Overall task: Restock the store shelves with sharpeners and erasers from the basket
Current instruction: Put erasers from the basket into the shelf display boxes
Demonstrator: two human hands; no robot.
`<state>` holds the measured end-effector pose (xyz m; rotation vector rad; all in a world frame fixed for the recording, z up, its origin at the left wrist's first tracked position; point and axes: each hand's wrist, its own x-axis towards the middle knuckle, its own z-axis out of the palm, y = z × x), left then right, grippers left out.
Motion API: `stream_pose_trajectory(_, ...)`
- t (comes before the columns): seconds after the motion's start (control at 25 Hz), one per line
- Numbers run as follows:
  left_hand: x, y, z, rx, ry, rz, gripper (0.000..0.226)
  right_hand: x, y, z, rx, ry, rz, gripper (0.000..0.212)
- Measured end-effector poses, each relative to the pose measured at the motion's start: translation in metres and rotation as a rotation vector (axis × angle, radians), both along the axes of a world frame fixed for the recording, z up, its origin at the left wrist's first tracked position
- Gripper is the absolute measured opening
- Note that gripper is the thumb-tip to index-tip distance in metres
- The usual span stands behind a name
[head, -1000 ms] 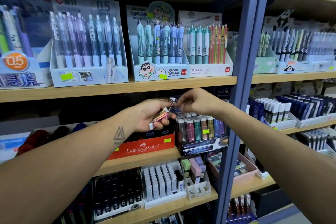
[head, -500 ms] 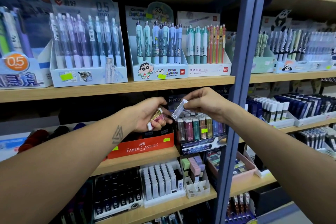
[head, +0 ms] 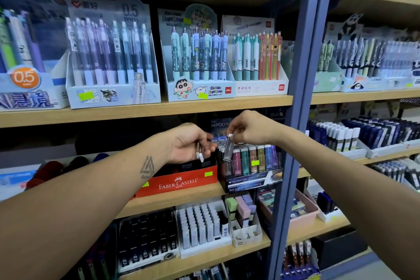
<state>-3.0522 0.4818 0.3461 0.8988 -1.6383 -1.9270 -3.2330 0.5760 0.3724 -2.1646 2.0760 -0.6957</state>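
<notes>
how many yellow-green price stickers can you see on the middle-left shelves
5: one on the 0.5 mm pen box, one on the cartoon pen box, two on the red Faber-Castell box, one on the slim eraser display. Others may be hidden.

Right hand [head: 247, 128] pinches a slim case [head: 228, 148] over the display box [head: 254, 179]; left hand [head: 188, 143] grips more.

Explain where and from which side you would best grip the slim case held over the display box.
Pinch the slim case at its white top end, from above, as the right hand does: it hangs nearly upright, lower end at the packed display box.
</notes>
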Motion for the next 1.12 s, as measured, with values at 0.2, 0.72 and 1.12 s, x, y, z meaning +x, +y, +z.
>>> stream_pose_trajectory(0.2,-0.003,0.01,0.008,0.005,0.131,0.039,0.037,0.001,-0.006,-0.008,-0.048,0.149,0.002,0.009)
stream_pose_trajectory(0.72,-0.026,0.019,0.012,0.142,0.511,0.062,0.042,0.005,0.01,-0.008,0.033,-0.746,0.152,0.044)
stream_pose_trajectory(1.12,-0.043,0.014,0.008,0.009,0.305,0.201,0.017,-0.024,-0.003,-0.015,-0.113,-0.941,-0.131,0.022)
